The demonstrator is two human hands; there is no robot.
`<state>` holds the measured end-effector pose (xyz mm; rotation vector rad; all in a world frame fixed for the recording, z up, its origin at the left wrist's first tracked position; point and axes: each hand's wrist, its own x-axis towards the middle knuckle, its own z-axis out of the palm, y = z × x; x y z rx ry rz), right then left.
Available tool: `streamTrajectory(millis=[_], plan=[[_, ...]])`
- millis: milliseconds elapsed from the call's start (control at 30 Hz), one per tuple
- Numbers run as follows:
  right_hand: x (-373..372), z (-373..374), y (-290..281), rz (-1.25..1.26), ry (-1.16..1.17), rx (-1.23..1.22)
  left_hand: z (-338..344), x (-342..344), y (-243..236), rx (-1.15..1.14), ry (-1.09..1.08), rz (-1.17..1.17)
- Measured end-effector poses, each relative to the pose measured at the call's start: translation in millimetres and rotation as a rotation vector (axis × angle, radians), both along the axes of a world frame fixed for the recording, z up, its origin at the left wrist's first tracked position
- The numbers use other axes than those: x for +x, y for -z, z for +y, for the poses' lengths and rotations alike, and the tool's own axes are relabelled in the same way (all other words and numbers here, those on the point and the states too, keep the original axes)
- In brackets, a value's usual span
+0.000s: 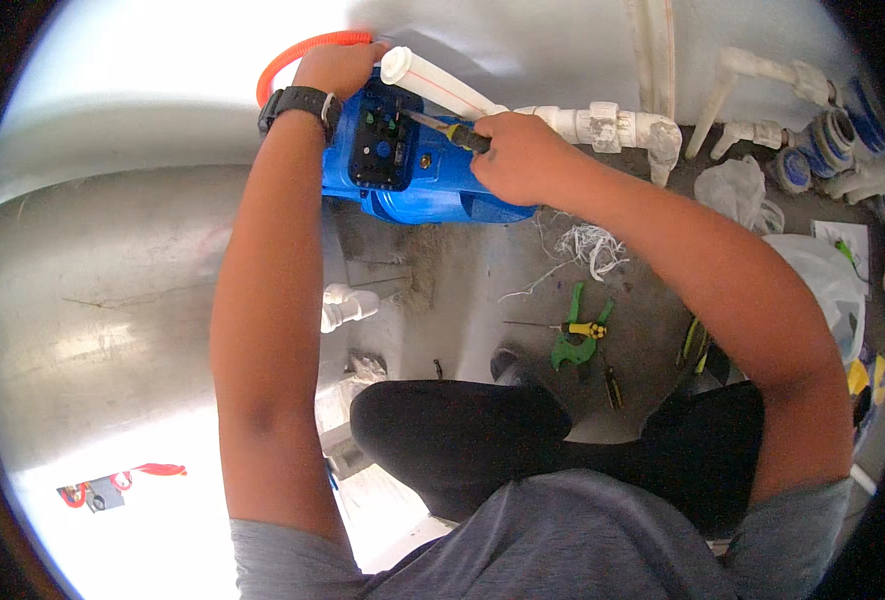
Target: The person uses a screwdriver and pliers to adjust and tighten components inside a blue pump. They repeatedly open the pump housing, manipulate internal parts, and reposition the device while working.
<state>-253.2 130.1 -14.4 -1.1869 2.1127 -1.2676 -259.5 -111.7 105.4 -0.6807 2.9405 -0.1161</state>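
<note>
A blue pump [432,195] with an uncovered black terminal box [380,160] lies in front of me. My right hand [517,155] is closed round the yellow-and-black handle of a screwdriver [465,138]. Its shaft points left into the upper part of the terminal box; whether the tip touches a screw is too small to tell. At the box's upper edge, my left hand [337,68] has its fingers curled, and what they grip is hidden. An orange corrugated hose [307,45] curves behind that hand. Green and blue bits show inside the box.
White plastic pipe [552,122] runs right of the pump. On the floor lie white string [594,248], a green pipe cutter [574,350], a yellow-handled screwdriver [587,329] and another small screwdriver [613,387]. A big metal cylinder [132,300] stands left; plastic bags [732,190] lie right.
</note>
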Motion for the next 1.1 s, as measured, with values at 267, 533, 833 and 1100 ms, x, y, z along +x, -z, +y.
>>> streamTrajectory(millis=[267, 533, 833, 1100], plan=[[14, -1, 2, -0.082, 0.123, -0.007, 0, -14, 15, 0.689, -0.422, 0.208], [9, 0, 7, -0.001, 0.112, 0.000, 25, -21, 6, 0.505, -0.586, 0.133], [5, 0, 5, -0.026, 0.083, 0.086, 66, -4, -27, -0.267, 0.095, -0.419], [4, 4, 3, -0.114, 0.060, 0.098, 41, 2, -10, -0.312, 0.220, -0.150]])
